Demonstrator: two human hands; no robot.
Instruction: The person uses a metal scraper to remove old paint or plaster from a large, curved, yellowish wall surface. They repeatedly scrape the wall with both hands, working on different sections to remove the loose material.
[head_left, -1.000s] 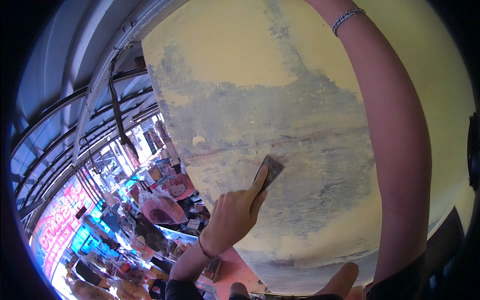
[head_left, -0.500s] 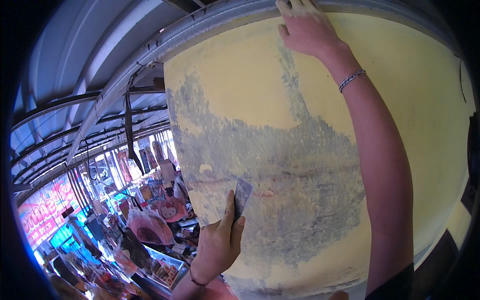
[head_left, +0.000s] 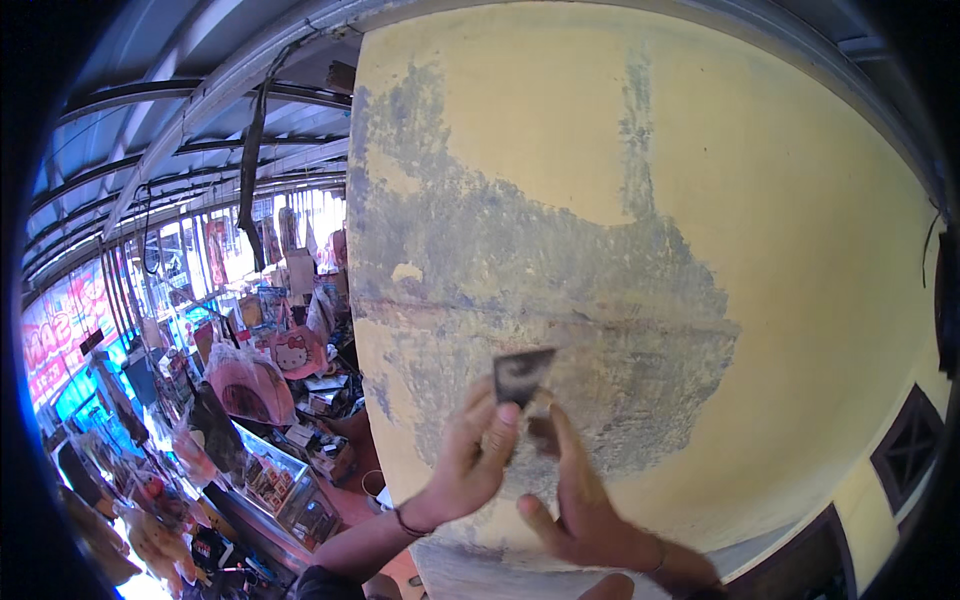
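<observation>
My left hand (head_left: 472,462) is closed on a flat, dark, four-sided scraper plate (head_left: 522,374), its thumb pressed against the near face. The plate is tilted up in front of the wall (head_left: 800,220), which is pale yellow with a large rough grey patch (head_left: 600,275) of worn paint. Just right of the plate is my right hand (head_left: 590,505), its thumb and index finger apart. Motion smears its fingertips, and I cannot make out whether they touch the plate. A faint reddish line crosses the grey patch behind both hands.
At left, beyond the wall's edge, stands a crowded stall with a glass display case (head_left: 290,490), a pink bag (head_left: 298,350) and hanging goods. A dark strap (head_left: 252,170) hangs from the metal roof frame. Dark vent openings (head_left: 908,445) sit low at right.
My right hand has come down from the beam at the wall's top to beside my left hand. The scraper plate has been drawn lower and turned. My view has tilted downward.
</observation>
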